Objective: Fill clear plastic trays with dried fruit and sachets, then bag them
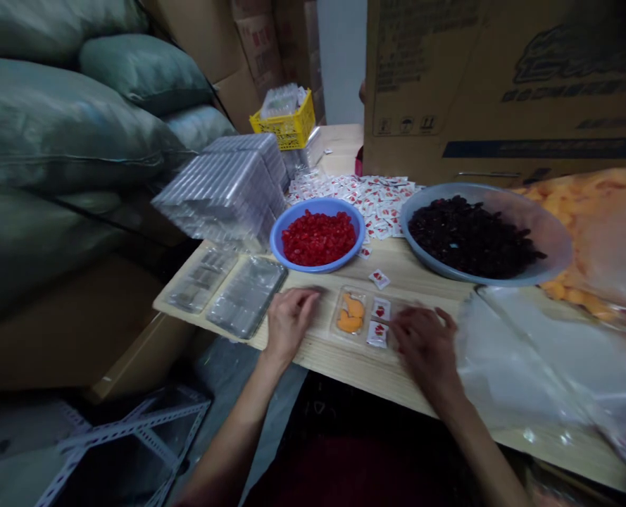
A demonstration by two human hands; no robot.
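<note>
Tray [367,315] lay on surface [423,282] between hands, orange pieces [350,322] and two sachets [377,334] in it. Left hand [290,320] beside it, grip pressed together; right hand [426,345] blurred, grip unclear.

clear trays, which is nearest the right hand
The tray holding orange pieces and two white packets, beside the right hand; the others lie left of the left hand.
</note>
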